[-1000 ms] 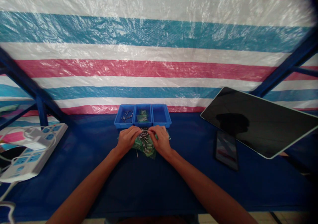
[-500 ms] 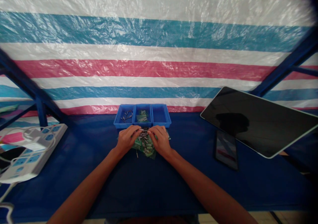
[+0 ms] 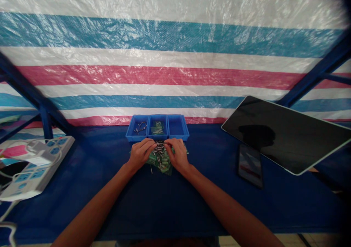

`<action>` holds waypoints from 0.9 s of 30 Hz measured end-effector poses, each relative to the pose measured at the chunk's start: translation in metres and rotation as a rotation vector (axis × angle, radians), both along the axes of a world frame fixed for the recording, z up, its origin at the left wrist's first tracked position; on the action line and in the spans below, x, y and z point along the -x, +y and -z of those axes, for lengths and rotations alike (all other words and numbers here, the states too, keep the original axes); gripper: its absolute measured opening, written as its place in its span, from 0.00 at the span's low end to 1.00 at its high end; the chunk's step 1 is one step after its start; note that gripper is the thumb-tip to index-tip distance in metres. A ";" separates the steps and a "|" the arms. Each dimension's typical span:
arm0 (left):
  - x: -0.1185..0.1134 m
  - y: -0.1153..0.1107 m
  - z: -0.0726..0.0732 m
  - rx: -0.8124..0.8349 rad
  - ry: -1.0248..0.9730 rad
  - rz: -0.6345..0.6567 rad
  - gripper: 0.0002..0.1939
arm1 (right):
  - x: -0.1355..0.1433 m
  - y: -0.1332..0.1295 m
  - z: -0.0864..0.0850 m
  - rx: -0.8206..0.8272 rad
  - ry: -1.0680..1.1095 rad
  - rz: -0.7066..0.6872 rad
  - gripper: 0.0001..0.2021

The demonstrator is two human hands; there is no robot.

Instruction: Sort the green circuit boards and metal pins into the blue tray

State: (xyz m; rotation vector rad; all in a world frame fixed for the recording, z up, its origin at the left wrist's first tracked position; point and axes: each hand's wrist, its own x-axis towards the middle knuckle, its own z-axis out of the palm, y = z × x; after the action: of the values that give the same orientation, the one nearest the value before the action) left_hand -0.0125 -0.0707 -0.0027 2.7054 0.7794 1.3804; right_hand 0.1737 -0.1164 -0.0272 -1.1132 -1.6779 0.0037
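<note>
My left hand [image 3: 140, 152] and my right hand [image 3: 177, 154] face each other over a small heap, fingertips pinched. Between them a thin metal rod [image 3: 160, 143] lies level, one end in each hand; its exact kind is too small to make out. Below the fingers are several short silvery metal rods [image 3: 158, 152] heaped on green packets [image 3: 165, 165]. One loose rod [image 3: 151, 170] lies on the table, just left of the heap. Right behind my hands stands a blue three-part tray [image 3: 167, 130]. Its left compartment holds scattered rods [image 3: 140, 128], its middle one green packets [image 3: 157, 128].
On the blue table [image 3: 164, 206], a white power strip [image 3: 52, 166] with cables lies at the left. A dark phone [image 3: 249, 165] and a large black-screened panel [image 3: 290, 133] lie at the right. Striped plastic sheeting [image 3: 175, 75] hangs behind, between blue frame bars [image 3: 45, 119].
My right fingertips have risen slightly and a rod now shows level between both hands. The heap, tray and other things stay where they were.
</note>
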 end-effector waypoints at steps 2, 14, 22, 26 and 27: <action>0.000 0.000 0.000 0.001 0.004 0.003 0.07 | 0.000 0.000 -0.001 -0.016 -0.002 -0.010 0.07; -0.001 0.002 0.004 -0.034 -0.034 -0.015 0.06 | 0.001 -0.002 -0.004 0.009 -0.022 -0.025 0.08; 0.001 0.004 0.006 -0.003 -0.017 0.020 0.05 | 0.000 -0.001 -0.004 -0.005 -0.004 -0.017 0.07; 0.002 0.002 0.004 -0.005 -0.007 0.010 0.05 | 0.000 -0.002 -0.007 -0.025 -0.019 -0.028 0.05; 0.002 0.002 0.004 -0.004 -0.007 0.009 0.06 | 0.000 -0.003 -0.007 -0.026 -0.022 -0.032 0.05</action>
State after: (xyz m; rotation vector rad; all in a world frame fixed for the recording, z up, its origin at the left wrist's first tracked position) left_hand -0.0142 -0.0686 -0.0062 2.7019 0.7637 1.3902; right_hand 0.1735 -0.1192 -0.0198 -1.0707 -1.7103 -0.0097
